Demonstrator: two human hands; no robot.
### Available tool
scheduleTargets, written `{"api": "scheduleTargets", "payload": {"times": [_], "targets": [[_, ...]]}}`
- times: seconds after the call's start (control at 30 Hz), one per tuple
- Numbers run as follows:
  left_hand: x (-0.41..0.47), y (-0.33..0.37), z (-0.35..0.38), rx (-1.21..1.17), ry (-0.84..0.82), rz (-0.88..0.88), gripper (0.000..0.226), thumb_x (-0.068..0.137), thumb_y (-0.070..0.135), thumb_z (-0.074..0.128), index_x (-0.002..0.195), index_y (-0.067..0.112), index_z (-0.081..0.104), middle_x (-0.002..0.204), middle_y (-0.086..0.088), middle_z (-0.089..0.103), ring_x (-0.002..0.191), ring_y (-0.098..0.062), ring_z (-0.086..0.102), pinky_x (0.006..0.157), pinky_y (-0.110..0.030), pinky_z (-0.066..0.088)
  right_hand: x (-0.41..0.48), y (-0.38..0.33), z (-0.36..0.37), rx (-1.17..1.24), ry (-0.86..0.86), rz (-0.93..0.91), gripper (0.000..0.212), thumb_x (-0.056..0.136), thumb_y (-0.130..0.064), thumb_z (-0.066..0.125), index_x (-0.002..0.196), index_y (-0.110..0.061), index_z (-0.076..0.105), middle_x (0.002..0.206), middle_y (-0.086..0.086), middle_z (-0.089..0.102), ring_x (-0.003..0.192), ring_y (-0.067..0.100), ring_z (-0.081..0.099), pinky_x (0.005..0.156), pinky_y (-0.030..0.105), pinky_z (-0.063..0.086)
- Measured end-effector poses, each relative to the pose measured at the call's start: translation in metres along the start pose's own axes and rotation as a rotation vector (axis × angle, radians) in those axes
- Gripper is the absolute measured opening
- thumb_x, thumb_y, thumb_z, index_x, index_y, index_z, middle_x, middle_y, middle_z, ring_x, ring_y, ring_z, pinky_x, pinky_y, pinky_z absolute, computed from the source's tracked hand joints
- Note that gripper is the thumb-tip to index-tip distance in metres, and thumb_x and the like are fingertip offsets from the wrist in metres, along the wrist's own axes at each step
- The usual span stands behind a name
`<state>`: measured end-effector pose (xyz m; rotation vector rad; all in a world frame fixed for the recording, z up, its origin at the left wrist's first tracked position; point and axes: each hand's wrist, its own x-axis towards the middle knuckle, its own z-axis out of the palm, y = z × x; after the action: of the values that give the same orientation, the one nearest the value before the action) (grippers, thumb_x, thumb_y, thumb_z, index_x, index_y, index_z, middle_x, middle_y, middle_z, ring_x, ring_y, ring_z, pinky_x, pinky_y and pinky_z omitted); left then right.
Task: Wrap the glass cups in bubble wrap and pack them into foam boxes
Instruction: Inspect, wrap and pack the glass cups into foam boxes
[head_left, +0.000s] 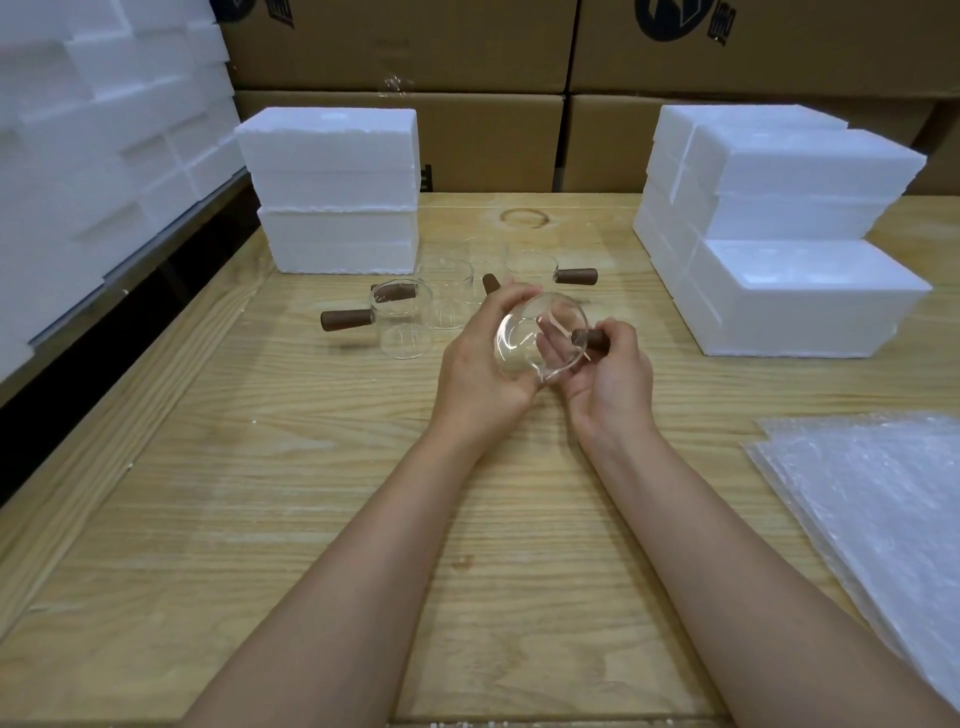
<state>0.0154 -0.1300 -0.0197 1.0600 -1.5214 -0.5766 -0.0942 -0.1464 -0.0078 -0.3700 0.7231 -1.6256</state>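
Holding glass cup (525, 340), carton logos (670, 20) cropped, illegible

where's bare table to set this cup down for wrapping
Bare wood lies left of the left hand, and along the near table edge beside the bubble wrap. Crowded behind the held cup: glass cups cluster between the foam box stacks.

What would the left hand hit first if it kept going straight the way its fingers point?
The left hand grips the held cup. Beyond that, it would probably meet the brown handle among the standing cups. Height is unclear, so it might pass over.
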Motion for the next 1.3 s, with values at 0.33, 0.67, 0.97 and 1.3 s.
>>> {"api": "scheduleTargets", "payload": {"times": [0.33, 0.67, 0.97, 1.3], "targets": [[0.0, 0.005, -0.003, -0.053, 0.019, -0.04, 0.077, 0.059, 0.009, 0.09, 0.12, 0.034, 0.051, 0.113, 0.026, 0.057, 0.109, 0.016, 0.052, 0.089, -0.001, 0.035, -0.003, 0.003, -0.002, -0.266, 0.019, -0.157, 0.034, 0.099, -0.038, 0.046, 0.085, -0.007, 0.049, 0.078, 0.01, 0.073, 0.073, 0.029, 0.07, 0.063, 0.035, 0.056], [0.001, 0.0, -0.002, -0.186, 0.01, -0.104, 0.07, 0.061, 0.003, 0.088, 0.115, 0.03, 0.051, 0.119, 0.005, 0.064, 0.117, -0.001, 0.057, 0.107, -0.028, 0.042, -0.006, 0.001, -0.002, -0.402, -0.021, -0.418, 0.028, 0.096, -0.038, 0.051, 0.078, -0.016, 0.049, 0.075, 0.004, 0.068, 0.063, 0.013, 0.065, 0.058, 0.025, 0.052], [0.002, -0.006, 0.0, -0.114, 0.021, -0.125, 0.078, 0.06, 0.008, 0.089, 0.113, 0.031, 0.038, 0.118, 0.017, 0.06, 0.109, 0.011, 0.055, 0.098, -0.017, 0.042, -0.008, -0.004, 0.002, -0.376, -0.168, -0.442, 0.021, 0.097, -0.025, 0.052, 0.079, -0.015, 0.052, 0.074, -0.003, 0.071, 0.076, 0.014, 0.065, 0.071, 0.027, 0.053], [-0.001, 0.001, 0.0, 0.061, 0.072, -0.028, 0.073, 0.063, 0.012, 0.089, 0.112, 0.039, 0.041, 0.119, 0.016, 0.057, 0.113, -0.005, 0.057, 0.093, -0.013, 0.042, -0.003, -0.002, -0.002, -0.357, -0.135, -0.312, 0.025, 0.098, -0.031, 0.049, 0.08, -0.015, 0.056, 0.079, 0.0, 0.07, 0.082, 0.022, 0.067, 0.077, 0.037, 0.058]]}}
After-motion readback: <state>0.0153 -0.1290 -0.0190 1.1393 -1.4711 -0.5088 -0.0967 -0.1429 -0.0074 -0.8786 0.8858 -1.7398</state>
